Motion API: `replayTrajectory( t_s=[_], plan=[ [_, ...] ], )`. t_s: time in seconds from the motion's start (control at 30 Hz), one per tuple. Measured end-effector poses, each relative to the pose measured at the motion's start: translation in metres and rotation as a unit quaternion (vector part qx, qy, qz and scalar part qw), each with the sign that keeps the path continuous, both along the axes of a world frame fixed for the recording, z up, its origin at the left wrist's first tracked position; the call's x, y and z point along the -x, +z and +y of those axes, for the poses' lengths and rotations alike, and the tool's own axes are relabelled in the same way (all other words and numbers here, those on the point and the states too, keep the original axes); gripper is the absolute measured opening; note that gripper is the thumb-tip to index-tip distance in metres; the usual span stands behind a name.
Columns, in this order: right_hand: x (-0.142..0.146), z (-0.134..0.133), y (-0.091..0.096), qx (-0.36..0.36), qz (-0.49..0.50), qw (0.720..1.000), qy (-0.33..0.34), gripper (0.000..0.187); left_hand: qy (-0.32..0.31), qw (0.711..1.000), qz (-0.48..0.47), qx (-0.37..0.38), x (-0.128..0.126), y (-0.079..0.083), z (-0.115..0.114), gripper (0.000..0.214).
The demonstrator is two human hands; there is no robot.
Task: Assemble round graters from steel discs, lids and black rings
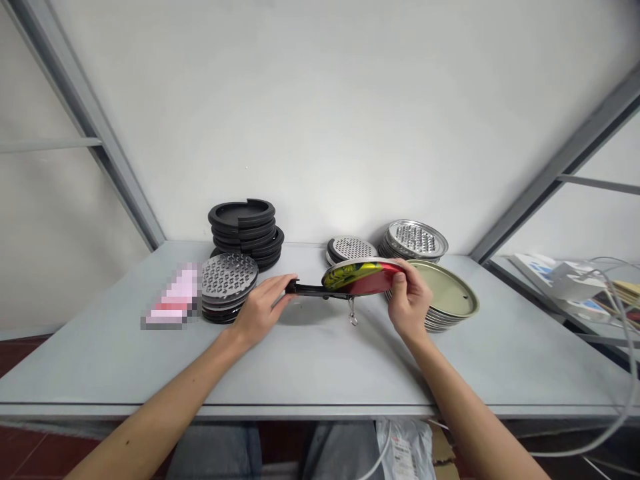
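Observation:
My left hand (263,310) pinches the outer end of a thin black plastic part (313,290), seen nearly edge-on; it looks like the black rims stacked behind. My right hand (410,297) grips a round flat disc (367,277) with a red, yellow and green printed side, thumb in front and fingers over its edge. The disc is tilted and touches or overlaps the black part; whether they are joined I cannot tell. A small metal wire clasp (353,313) hangs below them. Both hands are above the table.
Black rims (243,230) are stacked at back left, grater discs (229,277) in front. Behind the hands stand more grater discs (354,248) and metal grater plates (417,239). Olive-green round lids (453,293) are stacked right of my right hand. A cable (627,373) hangs at far right.

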State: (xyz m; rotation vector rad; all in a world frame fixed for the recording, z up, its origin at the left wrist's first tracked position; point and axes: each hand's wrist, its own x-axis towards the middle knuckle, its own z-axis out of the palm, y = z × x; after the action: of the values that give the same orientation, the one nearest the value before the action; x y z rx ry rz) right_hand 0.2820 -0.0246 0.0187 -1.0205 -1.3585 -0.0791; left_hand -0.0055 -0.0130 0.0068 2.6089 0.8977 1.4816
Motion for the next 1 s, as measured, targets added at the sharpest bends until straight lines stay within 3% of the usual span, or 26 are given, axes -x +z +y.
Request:
replayTrajectory(
  t_s=[0.13, 0.27, 0.47, 0.57, 0.67, 0.83, 1.0],
  plan=[
    [0.001, 0.000, 0.002, -0.039, 0.052, 0.995, -0.070, 0.031, -0.002, 0.998, -0.055, 0.022, 0.001, 0.013, -0.005, 0.030],
    [0.001, 0.002, 0.001, -0.050, 0.084, 0.992, -0.077, 0.028, 0.038, 0.997, -0.070, -0.010, 0.008, 0.036, -0.016, 0.026],
    [0.015, -0.004, -0.006, -0.018, 0.020, 0.999, -0.033, 0.023, 0.132, 0.975, -0.050, -0.174, 0.046, 0.085, -0.029, 0.033],
    [0.026, -0.008, -0.013, -0.017, -0.048, 0.999, 0.013, 0.024, 0.176, 0.945, -0.036, -0.275, 0.074, 0.111, -0.017, 0.044],
    [0.036, -0.008, -0.021, -0.047, -0.150, 0.983, 0.094, 0.030, 0.186, 0.939, -0.026, -0.289, 0.099, 0.129, 0.007, 0.043],
    [0.046, -0.006, -0.032, -0.042, -0.285, 0.934, 0.209, 0.032, 0.260, 0.942, -0.017, -0.211, 0.125, 0.132, 0.051, 0.030],
    [0.046, -0.003, -0.037, -0.025, -0.309, 0.923, 0.226, 0.031, 0.280, 0.945, 0.088, -0.147, 0.135, 0.117, 0.079, 0.030]
  ],
)
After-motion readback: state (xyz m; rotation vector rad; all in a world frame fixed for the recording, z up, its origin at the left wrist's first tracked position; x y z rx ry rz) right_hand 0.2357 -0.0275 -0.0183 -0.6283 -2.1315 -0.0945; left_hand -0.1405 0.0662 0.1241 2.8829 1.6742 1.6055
